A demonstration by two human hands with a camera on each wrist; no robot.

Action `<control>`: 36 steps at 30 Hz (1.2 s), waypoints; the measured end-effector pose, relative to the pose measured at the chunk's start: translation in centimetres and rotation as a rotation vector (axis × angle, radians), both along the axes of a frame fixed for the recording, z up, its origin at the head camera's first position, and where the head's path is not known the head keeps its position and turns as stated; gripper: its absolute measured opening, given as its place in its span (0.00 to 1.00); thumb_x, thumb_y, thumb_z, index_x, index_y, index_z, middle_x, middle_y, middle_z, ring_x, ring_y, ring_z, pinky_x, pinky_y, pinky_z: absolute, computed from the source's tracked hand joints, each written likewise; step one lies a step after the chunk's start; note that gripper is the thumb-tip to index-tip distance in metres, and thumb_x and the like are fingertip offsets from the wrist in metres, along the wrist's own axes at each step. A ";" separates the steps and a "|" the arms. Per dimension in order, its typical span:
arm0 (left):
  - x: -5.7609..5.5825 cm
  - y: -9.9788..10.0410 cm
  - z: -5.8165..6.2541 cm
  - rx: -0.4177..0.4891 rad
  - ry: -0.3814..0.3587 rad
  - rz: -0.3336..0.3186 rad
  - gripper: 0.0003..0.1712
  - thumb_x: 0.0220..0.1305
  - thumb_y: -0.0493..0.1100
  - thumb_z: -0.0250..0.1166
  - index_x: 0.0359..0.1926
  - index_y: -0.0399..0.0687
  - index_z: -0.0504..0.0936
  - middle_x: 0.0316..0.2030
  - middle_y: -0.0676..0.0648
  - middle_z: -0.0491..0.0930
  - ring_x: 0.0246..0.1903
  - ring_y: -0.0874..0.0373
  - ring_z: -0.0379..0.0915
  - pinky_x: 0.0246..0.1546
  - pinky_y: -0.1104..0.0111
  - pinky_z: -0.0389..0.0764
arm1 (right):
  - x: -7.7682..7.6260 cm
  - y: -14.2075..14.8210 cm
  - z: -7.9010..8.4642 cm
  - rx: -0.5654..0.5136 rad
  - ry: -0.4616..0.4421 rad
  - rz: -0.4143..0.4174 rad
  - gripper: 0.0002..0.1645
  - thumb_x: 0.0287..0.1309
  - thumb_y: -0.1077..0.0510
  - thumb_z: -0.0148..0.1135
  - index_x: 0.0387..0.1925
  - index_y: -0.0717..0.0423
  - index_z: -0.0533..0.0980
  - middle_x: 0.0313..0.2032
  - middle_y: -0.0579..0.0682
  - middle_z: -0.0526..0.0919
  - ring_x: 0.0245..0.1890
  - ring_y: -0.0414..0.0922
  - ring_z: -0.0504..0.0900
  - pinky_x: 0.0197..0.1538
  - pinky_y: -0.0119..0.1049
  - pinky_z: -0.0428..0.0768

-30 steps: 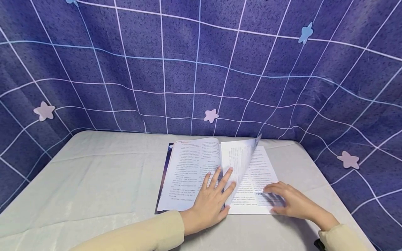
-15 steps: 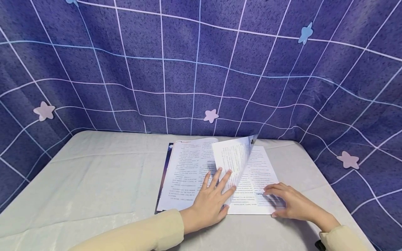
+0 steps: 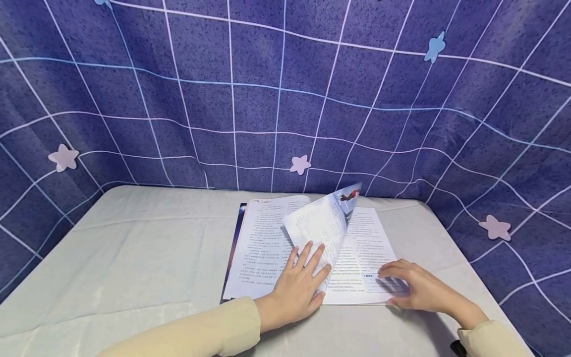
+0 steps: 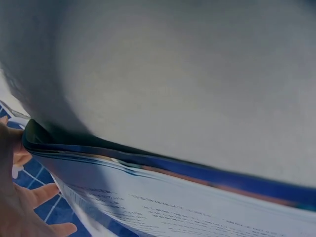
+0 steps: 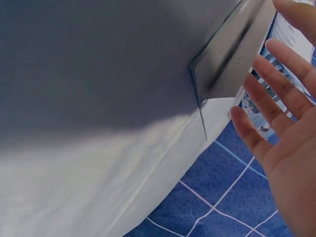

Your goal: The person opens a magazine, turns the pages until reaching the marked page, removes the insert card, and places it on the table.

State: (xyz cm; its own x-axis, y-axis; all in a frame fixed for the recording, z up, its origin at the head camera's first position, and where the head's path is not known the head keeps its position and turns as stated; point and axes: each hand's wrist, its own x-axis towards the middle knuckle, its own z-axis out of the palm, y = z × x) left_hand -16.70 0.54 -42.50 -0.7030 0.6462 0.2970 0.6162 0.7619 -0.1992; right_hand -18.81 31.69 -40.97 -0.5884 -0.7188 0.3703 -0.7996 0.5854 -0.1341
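Observation:
An open magazine [image 3: 256, 248] lies on the cloth-covered table, its pages full of printed text. My left hand [image 3: 295, 290] rests on it near the middle fold, fingers spread. From under those fingers a loose page [image 3: 312, 225] stands up curled, leaning left, with a red and dark picture at its top corner. My right hand [image 3: 417, 290] is at the lower right corner of the right page [image 3: 357, 292], its fingers lightly bent over the print. The right wrist view shows that hand [image 5: 291, 128] with fingers apart, beside the page edges [image 5: 222, 69].
A pale grey cloth [image 3: 147, 248] covers the table. Behind and around it hangs a purple-blue curtain [image 3: 200, 99] with a grid pattern and star shapes. The magazine's dark cover [image 3: 233, 243] shows along its left side.
The raised page has swung left and curled further over the left page, bringing its picture corner into view. My left hand stays nearly in place; the right hand has shifted slightly right.

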 end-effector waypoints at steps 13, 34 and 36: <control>-0.1 -0.3 -0.4 0.014 0.005 0.005 0.33 0.60 0.64 0.48 0.61 0.52 0.66 0.63 0.40 0.61 0.61 0.43 0.60 0.60 0.48 0.57 | -0.2 0.3 0.1 -0.013 -0.007 0.020 0.25 0.27 0.59 0.73 0.36 0.51 0.79 0.37 0.41 0.81 0.38 0.39 0.77 0.46 0.24 0.68; -0.2 -0.6 -0.4 0.055 -0.017 0.045 0.35 0.57 0.72 0.46 0.61 0.63 0.67 0.58 0.40 0.66 0.57 0.43 0.62 0.58 0.49 0.59 | -0.1 0.3 0.5 -0.047 -0.049 0.026 0.20 0.28 0.65 0.70 0.31 0.48 0.79 0.32 0.37 0.80 0.34 0.36 0.76 0.43 0.22 0.66; -0.2 -0.6 -0.4 0.047 -0.026 0.044 0.36 0.57 0.72 0.46 0.61 0.61 0.67 0.61 0.40 0.64 0.59 0.43 0.61 0.59 0.49 0.58 | -0.2 0.3 0.5 -0.054 -0.043 0.037 0.19 0.28 0.65 0.70 0.30 0.47 0.79 0.32 0.38 0.80 0.34 0.36 0.76 0.44 0.22 0.67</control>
